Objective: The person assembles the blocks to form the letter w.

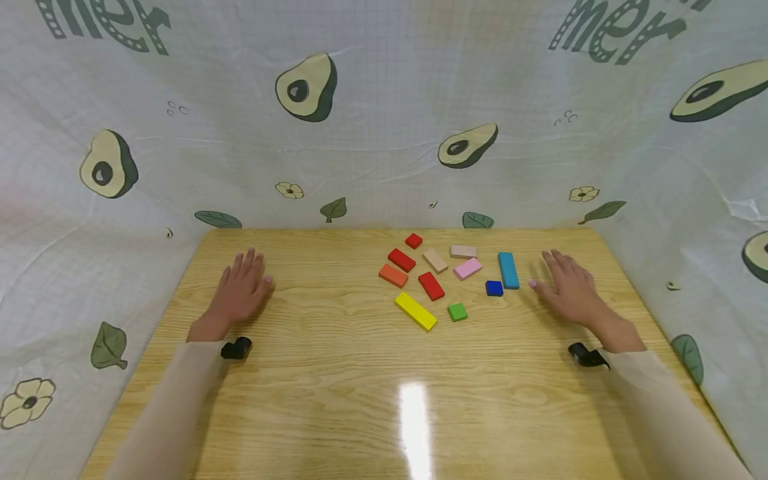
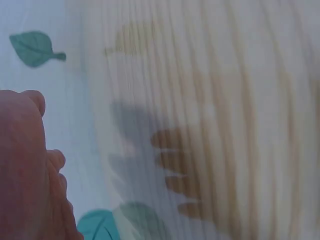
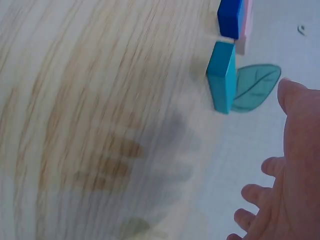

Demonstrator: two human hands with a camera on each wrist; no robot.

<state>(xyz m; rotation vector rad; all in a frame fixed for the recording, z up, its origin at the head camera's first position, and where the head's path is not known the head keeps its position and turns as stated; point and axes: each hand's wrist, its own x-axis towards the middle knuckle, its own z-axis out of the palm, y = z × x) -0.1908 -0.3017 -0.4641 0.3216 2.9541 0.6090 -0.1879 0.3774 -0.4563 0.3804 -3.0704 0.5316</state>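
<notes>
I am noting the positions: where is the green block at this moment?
In the head view, the green block lies right of centre on the table, just right of the long yellow block.

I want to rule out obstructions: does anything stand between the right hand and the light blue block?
Nothing visible does: between the right hand and the light blue block, the head view shows only tabletop. The dark blue block lies on the side away from that hand.

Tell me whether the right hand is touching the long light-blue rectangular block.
Apart: the head view shows wood-grained tabletop between the right hand and the long light-blue block.
</notes>
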